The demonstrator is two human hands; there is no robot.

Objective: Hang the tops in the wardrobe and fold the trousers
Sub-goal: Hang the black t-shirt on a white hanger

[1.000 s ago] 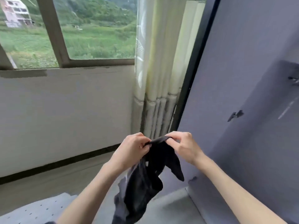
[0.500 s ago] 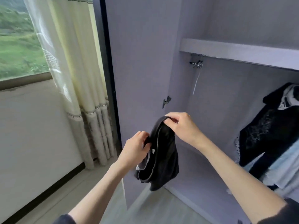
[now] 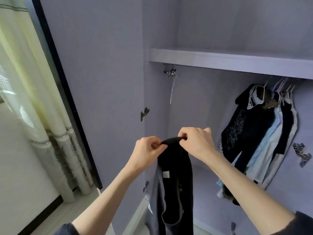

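Since half a second ago our view has swung right, off the window and deeper into the open wardrobe (image 3: pixel 194 102), and our hands have risen and closed toward each other; the garment (image 3: pixel 176 180), then bunched, now hangs long. Left hand (image 3: pixel 149 150): thumb and curled fingers pinch the garment's top edge, a firm closed grip. Right hand (image 3: pixel 196 141): fingers curled over the same rolled edge just beside the left, gripping it too. Garment is black, held in front of the wardrobe's left bay, hanging down between our forearms and out of the bottom of view; a small pale label (image 3: pixel 166 174) shows inside it. Whether it is a top or trousers we cannot tell. Shelf (image 3: pixel 228 61) runs across above our hands. Below it at right, several tops (image 3: pixel 264 133) hang on hangers, dark and pale blue, well apart from the held garment. A metal fitting (image 3: pixel 171 72) sits under the shelf's left end. Door (image 3: pixel 94 82) stands open at left, a hinge (image 3: pixel 144 114) on its edge. Curtain (image 3: pixel 25 82) at far left.
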